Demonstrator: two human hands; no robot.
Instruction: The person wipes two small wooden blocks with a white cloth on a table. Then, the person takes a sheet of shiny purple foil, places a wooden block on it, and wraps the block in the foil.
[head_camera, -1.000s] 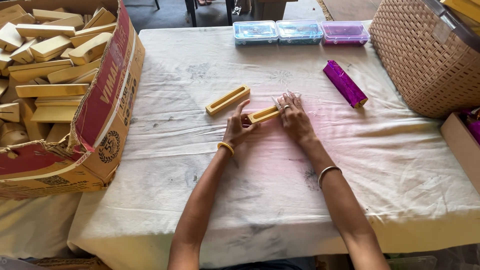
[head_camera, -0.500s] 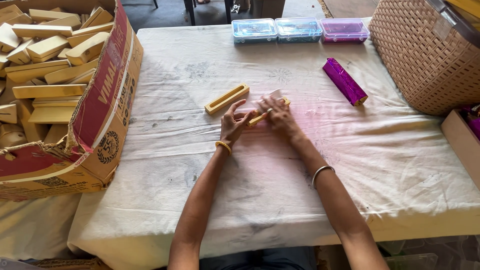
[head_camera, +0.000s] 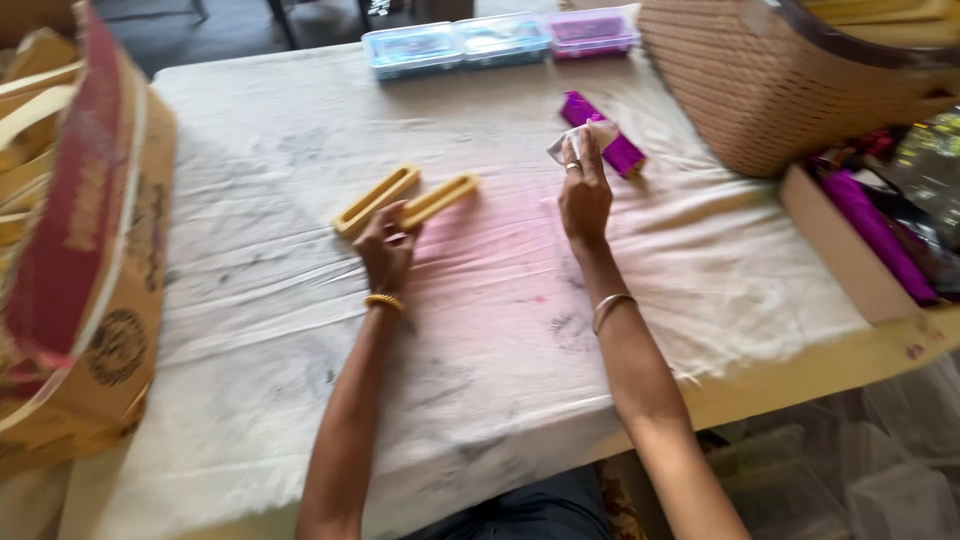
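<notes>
Two long yellow wooden blocks with slots lie side by side on the cloth-covered table (head_camera: 500, 330). My left hand (head_camera: 386, 250) rests on the near end of the right block (head_camera: 438, 199), and the left block (head_camera: 377, 199) sits just beside it. Further right, my right hand (head_camera: 585, 190) is raised a little, pinching a small crumpled white piece (head_camera: 561, 146) between its fingers. It hovers right next to a purple foil-wrapped block (head_camera: 603, 134) lying on the cloth.
A torn cardboard box (head_camera: 90, 240) of yellow blocks stands at the left. Three small plastic cases (head_camera: 500, 38) line the far edge. A woven basket (head_camera: 790, 80) and a box with purple wrapped pieces (head_camera: 870, 230) sit at the right.
My right hand left the yellow block and moved right and away to the purple block, carrying the white piece. The camera swung right and the view blurred.
</notes>
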